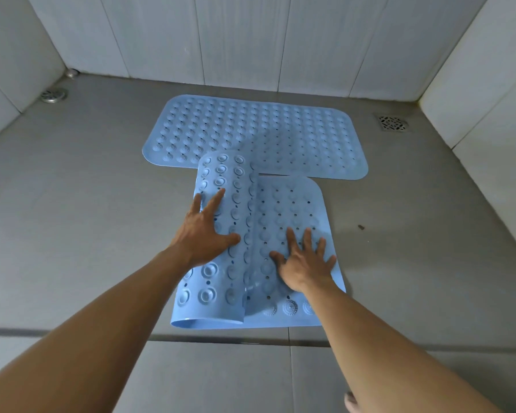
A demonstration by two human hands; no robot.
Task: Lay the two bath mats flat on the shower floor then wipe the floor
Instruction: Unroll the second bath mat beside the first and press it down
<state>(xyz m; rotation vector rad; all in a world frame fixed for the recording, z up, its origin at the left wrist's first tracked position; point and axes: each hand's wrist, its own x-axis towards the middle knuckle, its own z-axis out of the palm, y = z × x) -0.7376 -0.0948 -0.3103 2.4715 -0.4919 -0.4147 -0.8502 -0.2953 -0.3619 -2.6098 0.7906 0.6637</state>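
While the far bath mat (pixel 251 132) lies flat on the grey shower floor (pixel 87 189) near the back wall (pixel 236 34), the near bath mat (pixel 295 204) is only half down. Its right half is flat, and its left half curls over it in a loose roll with the suction cups facing up.

Both hands are open, fingers spread, gripping nothing. The left hand (pixel 204 231) presses on top of the curl and the right hand (pixel 306 260) pins the flat half.

The mat looks soft, springy and light (it holds a curl of its own), so it will likely flop back unless it is pushed out and its cups are seated. I judge the curl's free long edge the best place to take hold, peeling it leftward.

Bare floor on that side leaves room to unroll, well short of the round drain (pixel 53 95) in the corner. Whether the near mat's far end touches or overlaps the far mat's front edge, I cannot tell. The square drain (pixel 393 123) lies well apart on the right.
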